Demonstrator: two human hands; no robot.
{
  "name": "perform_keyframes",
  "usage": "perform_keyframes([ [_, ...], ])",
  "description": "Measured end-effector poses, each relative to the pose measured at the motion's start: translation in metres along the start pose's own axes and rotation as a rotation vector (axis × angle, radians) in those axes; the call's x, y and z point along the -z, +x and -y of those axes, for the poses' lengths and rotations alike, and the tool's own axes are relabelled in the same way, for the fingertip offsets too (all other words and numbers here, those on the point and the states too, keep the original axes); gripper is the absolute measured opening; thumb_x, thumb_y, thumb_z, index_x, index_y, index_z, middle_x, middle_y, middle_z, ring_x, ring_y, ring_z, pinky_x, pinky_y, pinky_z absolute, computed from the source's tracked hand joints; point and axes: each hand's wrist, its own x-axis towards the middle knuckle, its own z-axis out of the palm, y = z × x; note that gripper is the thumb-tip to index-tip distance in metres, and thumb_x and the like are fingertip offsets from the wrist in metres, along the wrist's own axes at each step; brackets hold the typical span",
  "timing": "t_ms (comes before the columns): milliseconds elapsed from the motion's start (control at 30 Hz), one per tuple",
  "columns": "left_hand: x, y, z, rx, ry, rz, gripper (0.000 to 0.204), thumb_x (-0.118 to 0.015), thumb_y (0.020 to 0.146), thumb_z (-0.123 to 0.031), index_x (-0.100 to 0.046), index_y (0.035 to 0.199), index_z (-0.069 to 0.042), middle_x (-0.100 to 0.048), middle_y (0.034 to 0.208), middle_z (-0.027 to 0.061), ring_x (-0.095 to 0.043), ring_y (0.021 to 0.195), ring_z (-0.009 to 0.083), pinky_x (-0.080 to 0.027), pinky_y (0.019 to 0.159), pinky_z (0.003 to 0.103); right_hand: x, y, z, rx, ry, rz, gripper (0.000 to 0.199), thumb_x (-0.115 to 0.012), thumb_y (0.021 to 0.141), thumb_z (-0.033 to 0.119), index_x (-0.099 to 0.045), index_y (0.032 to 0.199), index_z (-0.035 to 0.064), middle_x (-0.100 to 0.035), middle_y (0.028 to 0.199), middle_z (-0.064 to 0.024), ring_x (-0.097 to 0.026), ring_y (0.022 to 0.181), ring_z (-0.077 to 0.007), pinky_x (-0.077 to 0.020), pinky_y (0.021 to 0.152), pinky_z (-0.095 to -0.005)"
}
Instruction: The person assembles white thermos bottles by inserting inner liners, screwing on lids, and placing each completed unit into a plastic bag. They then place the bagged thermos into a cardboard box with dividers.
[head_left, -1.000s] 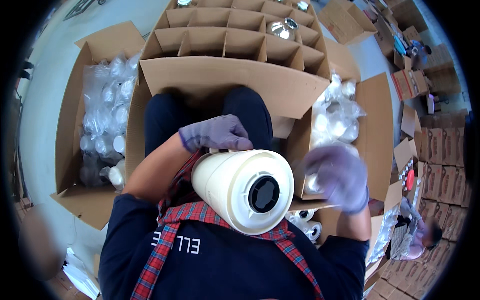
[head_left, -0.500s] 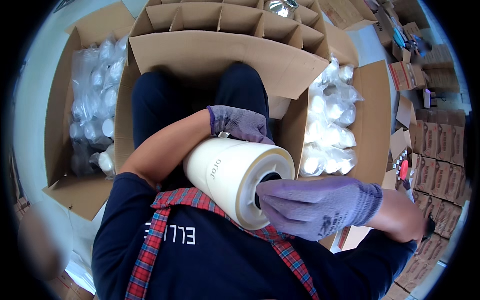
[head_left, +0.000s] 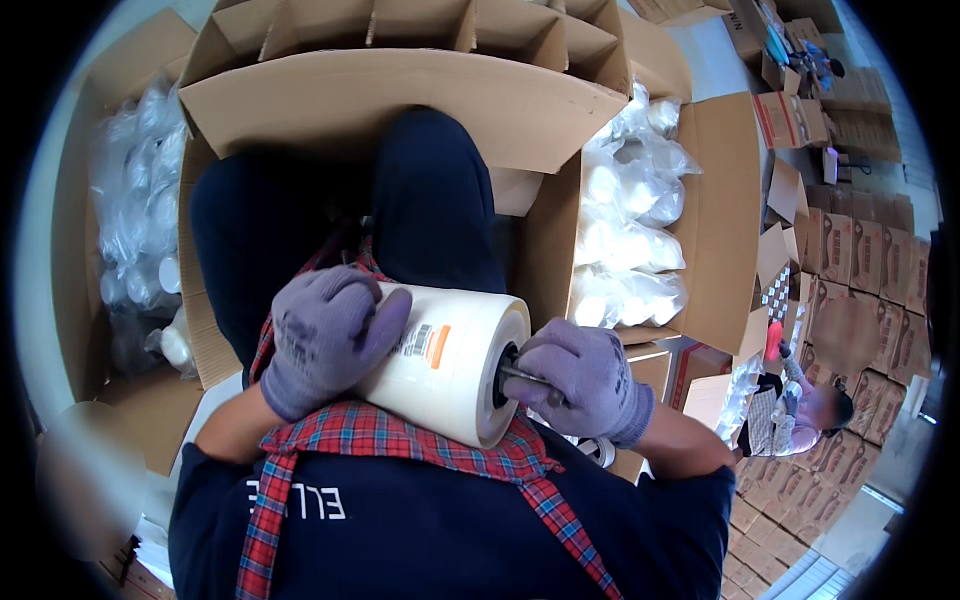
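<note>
A cream-white cylindrical container [head_left: 440,340], like a vacuum jug body, lies on its side across my lap. It bears a barcode label and an orange sticker, and its end with a dark round centre [head_left: 504,376] faces right. My left hand [head_left: 330,335], in a grey-purple glove, grips the container's left part from above, thumb along its side. At the dark centre, my gloved right hand [head_left: 585,380] is closed on a thin dark metal piece [head_left: 528,376] whose tip reaches the end's middle. Fingers hide most of that piece, so its kind is unclear.
Beyond my knees stands a carton with cardboard dividers [head_left: 420,22]. Open cartons at left [head_left: 215,300] and right [head_left: 725,220] hold plastic-wrapped white parts [head_left: 635,210]. Stacked brown boxes [head_left: 850,250] line the far right, where another person [head_left: 795,410] is at work.
The container has turned, bringing its label up instead of the printed side. My left hand has shifted from its far side to its left top. My right hand now shows the metal piece.
</note>
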Motion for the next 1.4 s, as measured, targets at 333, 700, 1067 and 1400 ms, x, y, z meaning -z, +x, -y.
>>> perform_keyframes([
  [333,0.001,-0.006,-0.017,-0.045,0.123,0.144,0.031,-0.081,0.075,-0.026,-0.059,0.068,-0.006,-0.071,0.091,0.0143,-0.064,0.062,0.0211,-0.05,0.055,0.033,-0.016,-0.018,-0.023,-0.805,0.462,-0.065,0.026,-0.069,0.092,0.025,-0.064,0.084,0.0005,-0.06,0.065,-0.0072,-0.058,0.06,-0.0111,-0.0456,0.056,-0.0275],
  [700,0.006,-0.013,-0.021,0.091,0.002,0.216,0.034,-0.077,0.079,-0.022,-0.053,0.063,-0.005,-0.071,0.098,0.0186,-0.06,0.047,0.0206,-0.049,0.044,0.031,0.031,-0.029,0.009,-0.699,0.428,-0.047,0.004,-0.066,0.092,0.009,-0.067,0.092,0.0051,-0.06,0.068,-0.0028,-0.058,0.053,-0.0094,-0.0474,0.053,-0.0259],
  [1067,0.005,0.066,0.063,0.722,-0.548,0.466,0.027,-0.064,0.092,-0.024,-0.072,0.098,0.001,-0.071,0.081,0.0108,-0.069,0.078,0.0164,-0.054,0.072,0.029,0.083,0.036,-0.048,-0.134,-0.354,-0.498,0.029,-0.073,0.085,0.009,-0.064,0.112,0.0031,-0.063,0.092,-0.0134,-0.064,0.073,-0.0274,-0.0507,0.063,-0.0379],
  [1400,0.054,-0.029,0.035,0.105,-0.206,0.075,0.062,-0.061,0.075,0.008,-0.058,0.135,-0.008,-0.05,0.133,0.0231,-0.058,0.115,0.0333,-0.051,0.093,0.037,0.109,0.183,-0.211,-0.905,-0.747,-0.009,0.052,-0.049,0.098,0.044,-0.064,0.12,-0.0004,-0.064,0.118,-0.0284,-0.061,0.114,-0.0426,-0.0476,0.099,-0.0494],
])
